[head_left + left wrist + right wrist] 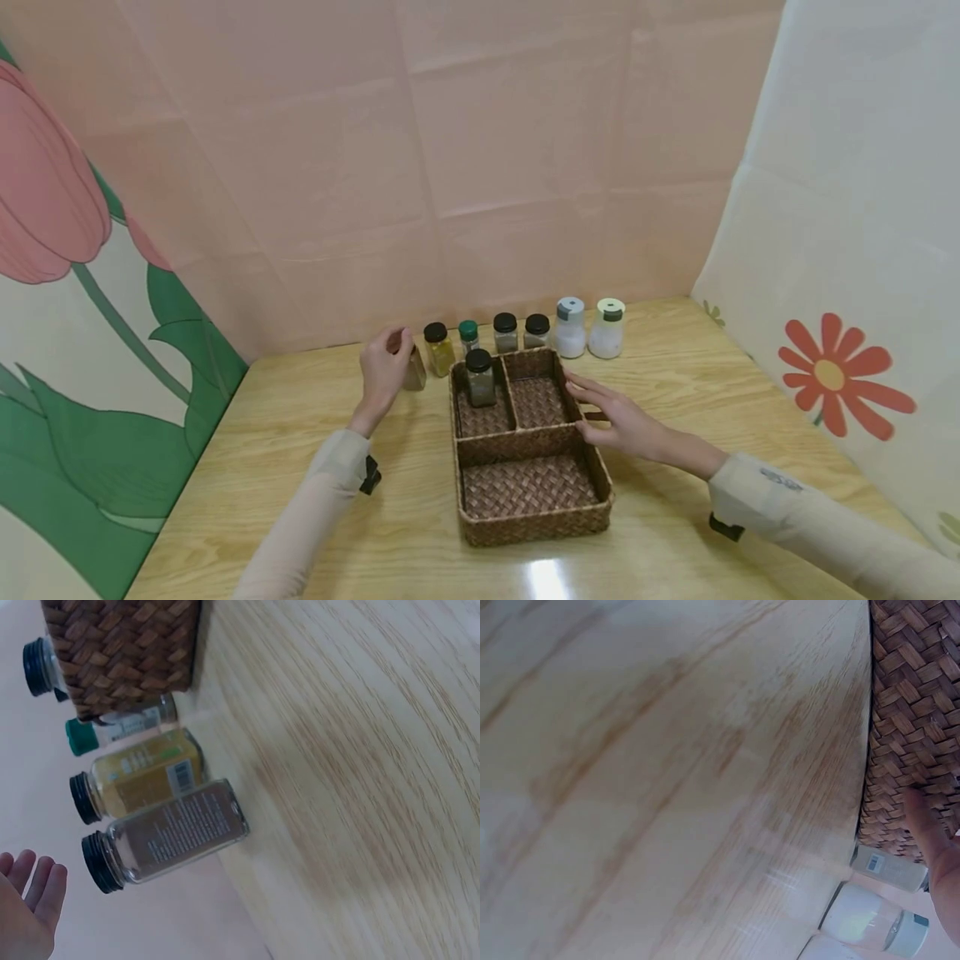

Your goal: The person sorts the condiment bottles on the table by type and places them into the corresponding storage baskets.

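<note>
A brown woven basket [534, 525] with three compartments stands on the table. Its back left compartment holds a jar with a black lid [480, 379], upright. My left hand [382, 371] is over a jar of brown spice [415, 371] left of the basket. In the left wrist view this brown spice jar [180, 832] stands beside a yellow spice jar [142, 776], and the fingers [49, 896] are bent loosely, apart from its black lid. My right hand [618, 421] touches the basket's right side; in the right wrist view a straight digit lies against the woven wall [907, 735].
Behind the basket stand the yellow spice jar [438, 350], a small green-lidded jar [468, 335], two black-lidded jars and two white shakers with a blue-grey top [571, 329] and a pale green top [607, 329]. A pink cloth [480, 208] hangs behind the table.
</note>
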`<state>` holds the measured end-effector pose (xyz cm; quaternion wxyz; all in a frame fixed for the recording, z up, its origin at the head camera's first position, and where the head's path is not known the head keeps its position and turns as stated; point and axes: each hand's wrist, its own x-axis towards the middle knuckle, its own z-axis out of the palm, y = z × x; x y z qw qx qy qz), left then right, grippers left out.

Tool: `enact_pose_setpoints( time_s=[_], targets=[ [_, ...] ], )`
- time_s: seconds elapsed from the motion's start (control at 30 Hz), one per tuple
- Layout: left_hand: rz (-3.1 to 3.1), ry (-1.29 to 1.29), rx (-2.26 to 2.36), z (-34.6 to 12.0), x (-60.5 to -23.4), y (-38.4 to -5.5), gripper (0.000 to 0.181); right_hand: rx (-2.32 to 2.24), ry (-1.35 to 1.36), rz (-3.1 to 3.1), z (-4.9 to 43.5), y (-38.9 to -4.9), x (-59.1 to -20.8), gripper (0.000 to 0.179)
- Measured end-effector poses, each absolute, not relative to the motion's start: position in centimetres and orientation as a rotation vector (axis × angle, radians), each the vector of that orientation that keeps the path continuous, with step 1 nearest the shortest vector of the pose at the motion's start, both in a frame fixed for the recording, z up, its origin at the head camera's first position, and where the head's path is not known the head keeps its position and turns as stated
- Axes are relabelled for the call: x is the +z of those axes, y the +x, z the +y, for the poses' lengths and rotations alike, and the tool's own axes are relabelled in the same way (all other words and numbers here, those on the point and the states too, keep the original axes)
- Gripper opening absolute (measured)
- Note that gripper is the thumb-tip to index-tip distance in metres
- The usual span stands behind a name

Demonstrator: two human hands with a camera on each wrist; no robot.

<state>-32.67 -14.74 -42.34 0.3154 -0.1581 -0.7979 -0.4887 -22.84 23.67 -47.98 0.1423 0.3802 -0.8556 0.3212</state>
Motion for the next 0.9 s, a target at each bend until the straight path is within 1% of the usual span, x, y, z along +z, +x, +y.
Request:
enact_pose_setpoints(
  time_s=[0.27,0.37,0.7,0.9],
  targets=[
    [-2.060,-0.421,-1.242,-15.2,-42.9,-33.2,0.013,0.895,1.097,-2.459,23.6,-22.8,-47.9,0.056],
    [-2.093,-0.409,-1.195,-15.3,-43.3,-33.3,0.015,0.904,1.095,-2.464,23.6,-22.8,-47.8,0.056],
    [-2.248,-0.276,-1.203,-15.3,-43.9,-33.5,0.033,0.906,1.089,-2.454,23.5,-22.7,-48.0,0.057],
    [-2.314,-0.323,-1.278,-15.7,-44.0,-33.9,0.040,0.917,1.089,-2.457,23.6,-22.7,-47.9,0.057]
  ],
)
